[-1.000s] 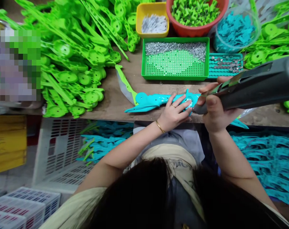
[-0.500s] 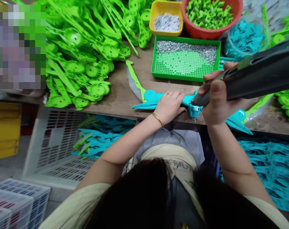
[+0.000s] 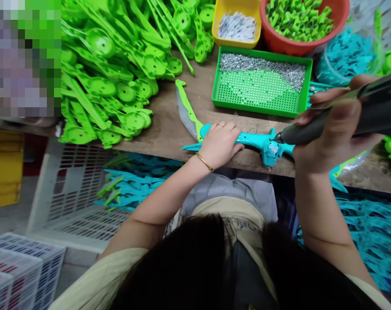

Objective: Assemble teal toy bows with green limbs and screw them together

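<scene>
A turquoise plastic toy bow (image 3: pixel 251 138) with green-and-clear curved limbs lies along the front of the wooden bench (image 3: pixel 195 112). My left hand (image 3: pixel 221 144) is wrapped over its left part, holding it down. In my right hand (image 3: pixel 330 129) is a dark electric screwdriver (image 3: pixel 369 112), gripped round its body. The screwdriver's tip is over the bow just right of the middle, by a turquoise block; whether it touches a screw I cannot tell. My right hand and the tool hide part of the bow's right side. Beyond the bow stands a green perforated tray (image 3: pixel 260 111) with silvery screws (image 3: pixel 263 66).
Green plastic parts (image 3: pixel 118 86) are heaped at left. Behind the tray stand a yellow bin (image 3: pixel 216 26) of whitish pieces, a red bowl (image 3: pixel 288 47) of green pieces and a clear tub (image 3: pixel 346 56) of turquoise pieces. A white crate (image 3: pixel 40 206) with turquoise-green parts sits below the bench.
The screwdriver and my right hand have shifted right along the bow, showing more of its middle. My left hand has moved slightly left and stays on the bow.
</scene>
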